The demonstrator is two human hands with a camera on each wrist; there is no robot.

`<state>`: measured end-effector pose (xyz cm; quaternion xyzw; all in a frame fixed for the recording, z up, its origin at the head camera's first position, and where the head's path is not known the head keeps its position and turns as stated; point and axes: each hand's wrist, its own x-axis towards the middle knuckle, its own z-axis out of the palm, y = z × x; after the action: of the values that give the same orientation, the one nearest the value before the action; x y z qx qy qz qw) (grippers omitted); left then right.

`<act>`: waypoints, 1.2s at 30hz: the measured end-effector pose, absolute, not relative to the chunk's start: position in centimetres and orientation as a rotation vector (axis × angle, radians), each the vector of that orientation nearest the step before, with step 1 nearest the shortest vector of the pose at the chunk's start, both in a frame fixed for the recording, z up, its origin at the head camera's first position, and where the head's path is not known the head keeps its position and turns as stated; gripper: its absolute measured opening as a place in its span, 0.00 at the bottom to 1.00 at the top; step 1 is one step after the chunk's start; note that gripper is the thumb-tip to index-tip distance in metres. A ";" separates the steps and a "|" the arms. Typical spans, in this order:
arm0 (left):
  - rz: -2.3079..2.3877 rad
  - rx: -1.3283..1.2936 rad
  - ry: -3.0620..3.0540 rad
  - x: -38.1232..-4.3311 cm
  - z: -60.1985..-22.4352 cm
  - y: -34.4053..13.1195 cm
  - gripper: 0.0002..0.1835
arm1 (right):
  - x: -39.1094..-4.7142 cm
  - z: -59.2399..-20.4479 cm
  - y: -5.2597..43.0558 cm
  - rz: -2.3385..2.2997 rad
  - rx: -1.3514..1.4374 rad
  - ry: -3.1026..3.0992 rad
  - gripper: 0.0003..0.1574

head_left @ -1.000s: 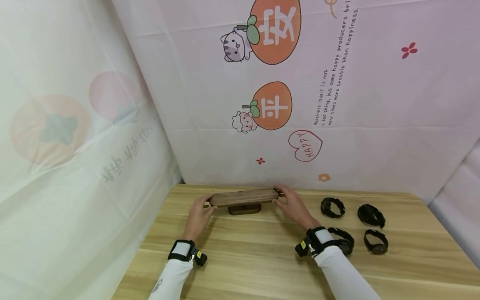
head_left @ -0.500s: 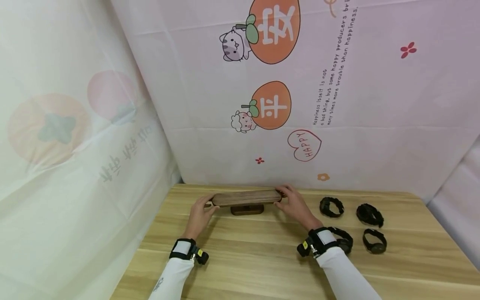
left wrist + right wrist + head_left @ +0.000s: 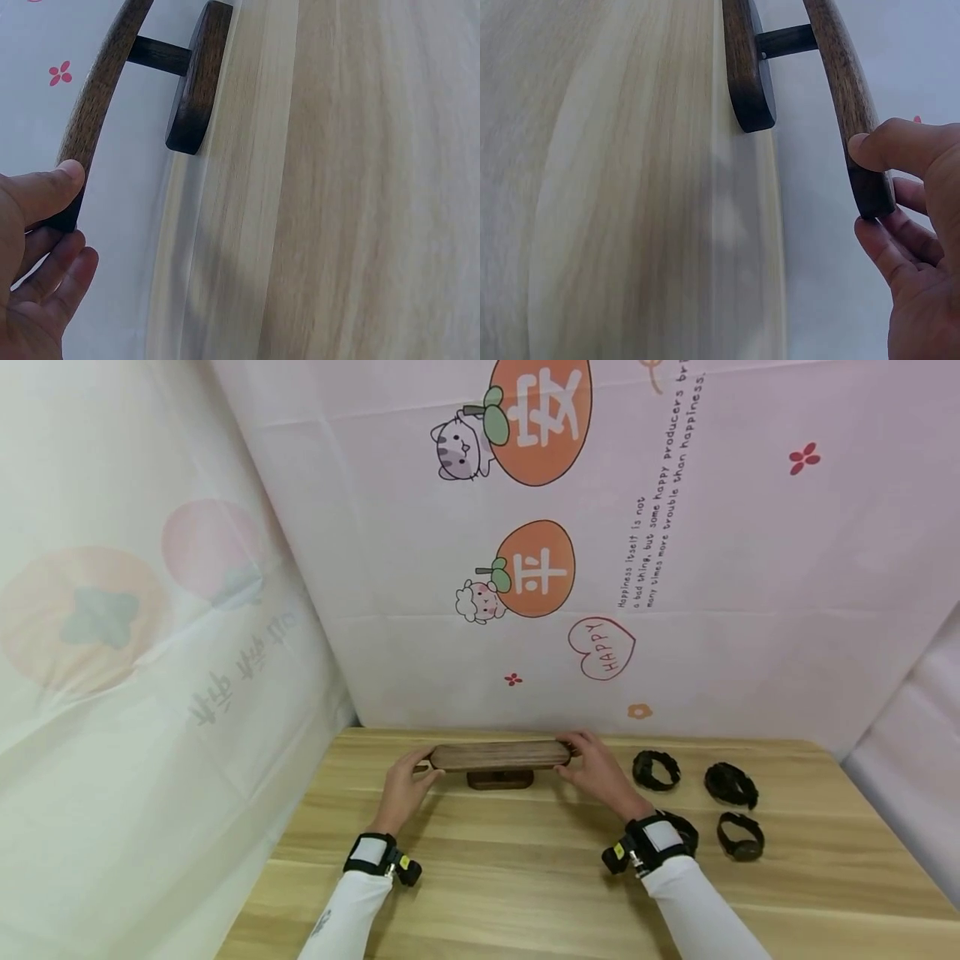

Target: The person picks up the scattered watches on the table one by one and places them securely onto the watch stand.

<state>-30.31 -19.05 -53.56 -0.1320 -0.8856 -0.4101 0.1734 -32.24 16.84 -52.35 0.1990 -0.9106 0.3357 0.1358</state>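
Note:
A dark wooden display stand has a long top bar (image 3: pixel 501 756) on a short post (image 3: pixel 159 55) above a small base (image 3: pixel 500 780). It stands near the back edge of the table, its bar nearly level across the head view. My left hand (image 3: pixel 402 789) grips the bar's left end, thumb on the near side and fingers beyond and below it in the left wrist view. At the right end, my right hand (image 3: pixel 600 777) holds the bar the same way, its thumb (image 3: pixel 870 150) pressed on the wood. The post is hidden in the head view.
Several black watches lie on the wooden table (image 3: pixel 525 893) at the right, including a looped one (image 3: pixel 656 771) beyond my right wrist and another (image 3: pixel 741 837) nearer. My right wrist strap partly covers one watch (image 3: pixel 684 833). A printed white cloth (image 3: pixel 420 677) hangs behind the table.
The stand has shifted slightly right with both hands on it, and its bar has turned from slanted to nearly level. The head view has swung slightly, so the backdrop and watches sit farther left.

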 end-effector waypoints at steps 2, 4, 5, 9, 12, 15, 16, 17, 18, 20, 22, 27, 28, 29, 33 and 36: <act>-1.173 -0.375 -2.510 -30.4 -53.6 -18.8 0.27 | -32.1 -52.2 17.1 0.970 0.565 -2.652 0.36; -1.184 -0.380 -2.504 -30.5 -53.6 -18.6 0.27 | -32.0 -52.1 17.4 0.971 0.550 -2.659 0.36; -1.186 -0.389 -2.498 -30.5 -53.7 -18.5 0.27 | -31.9 -52.1 17.5 0.970 0.548 -2.660 0.36; -1.205 -0.410 -2.472 -30.7 -53.9 -18.0 0.27 | -31.8 -51.8 18.1 0.950 0.546 -2.661 0.36; -1.232 -0.410 -2.453 -30.7 -53.8 -17.6 0.27 | -31.7 -51.7 18.5 0.943 0.551 -2.655 0.36; -1.264 -0.402 -2.448 -30.7 -53.7 -17.2 0.28 | -31.5 -51.5 19.0 0.945 0.553 -2.649 0.36; -1.269 -0.407 -2.449 -30.7 -53.7 -17.0 0.28 | -31.4 -51.5 19.2 0.948 0.555 -2.649 0.36; -1.275 -0.407 -2.453 -30.7 -53.7 -16.8 0.28 | -31.3 -51.5 19.3 0.950 0.553 -2.651 0.36; -1.279 -0.409 -2.454 -30.7 -53.7 -16.6 0.28 | -31.3 -51.5 19.5 0.951 0.551 -2.655 0.36; -1.293 -0.410 -2.452 -30.7 -53.7 -16.3 0.28 | -31.1 -51.6 19.8 0.952 0.532 -2.664 0.36; -1.307 -0.408 -2.450 -30.7 -53.8 -16.0 0.28 | -30.9 -51.7 20.1 0.955 0.515 -2.669 0.35; -1.351 -0.381 -2.466 -30.7 -53.9 -15.3 0.28 | -30.4 -51.9 20.7 0.947 0.487 -2.665 0.35; -1.355 -0.379 -2.473 -30.7 -53.9 -15.2 0.29 | -30.3 -52.0 20.8 0.946 0.489 -2.664 0.35; -1.360 -0.378 -2.478 -30.7 -54.0 -15.0 0.29 | -30.2 -52.0 20.9 0.949 0.480 -2.667 0.35; -1.358 -0.376 -2.496 -30.7 -54.1 -14.6 0.29 | -29.8 -52.3 21.3 0.962 0.448 -2.681 0.35; -1.352 -0.389 -2.497 -30.6 -54.2 -14.4 0.28 | -29.6 -52.4 21.6 0.960 0.438 -2.683 0.35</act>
<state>-30.62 -14.36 -54.16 -0.1344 -0.8630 -0.4672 0.1375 -29.64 21.63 -52.44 0.1506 -0.9228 0.3304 0.1289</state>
